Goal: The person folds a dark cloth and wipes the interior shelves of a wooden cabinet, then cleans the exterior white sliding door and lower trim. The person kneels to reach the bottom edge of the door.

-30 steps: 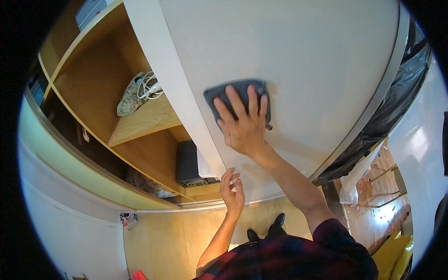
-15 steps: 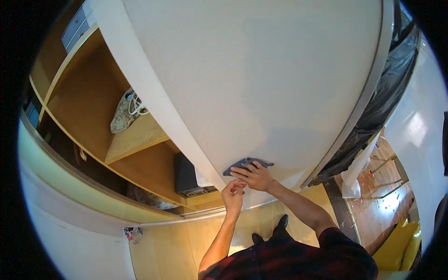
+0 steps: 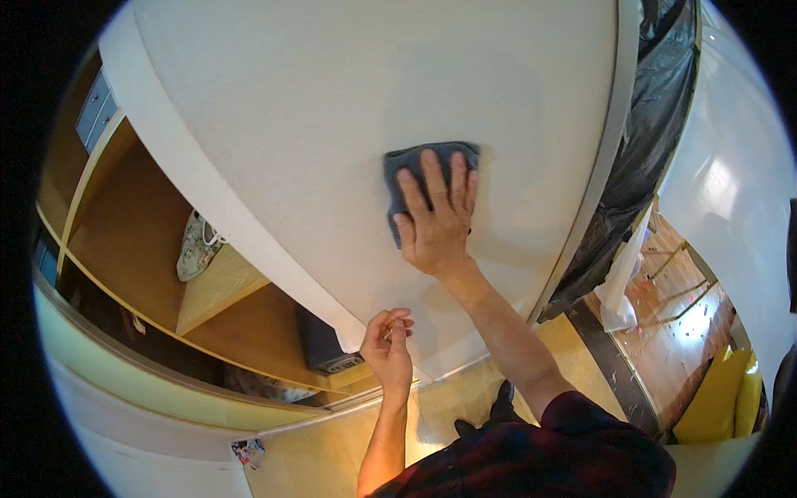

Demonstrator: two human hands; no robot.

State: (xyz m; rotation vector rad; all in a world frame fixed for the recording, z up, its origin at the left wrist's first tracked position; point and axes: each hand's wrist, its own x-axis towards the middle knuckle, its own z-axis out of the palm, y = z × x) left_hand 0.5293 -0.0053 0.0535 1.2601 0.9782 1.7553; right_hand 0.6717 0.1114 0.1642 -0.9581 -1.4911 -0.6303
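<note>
From my distant post I see, at the upper left of the frame, a small blue-grey drawer unit point(image 3: 97, 112) inside a brown wooden cabinet point(image 3: 124, 199). To the right of it and lower, a pouch with floral pattern point(image 3: 197, 253) is beside a light wooden shelf board point(image 3: 217, 290), and a white cord point(image 3: 214, 234) shows next to it, partly hidden. Near the bottom left, a small multicoloured thing point(image 3: 248, 452) is at the edge of the floor point(image 3: 299, 456); I cannot tell what it is. A dark box point(image 3: 320, 336) is in the lower compartment of the cabinet.

Just right of this box, below the centre, I see the left hand point(image 3: 388, 344) near the lower left edge of a large white panel point(image 3: 274, 141). Its fingers are bent loosely; I cannot tell if something is between them, or if they touch the panel.

In the middle of the frame, a dark grey cloth point(image 3: 404, 170) lies flat against the panel. The right hand point(image 3: 438, 228) is spread over it, palm side to the cloth, fingers pointing up and not gripping. Below, a dark shoe point(image 3: 503, 402) stands on the floor. At the upper right, black plastic sheeting point(image 3: 656, 124) hangs along the panel's grey edge strip point(image 3: 610, 158). At the lower right, there is a yellow object point(image 3: 712, 398).
</note>
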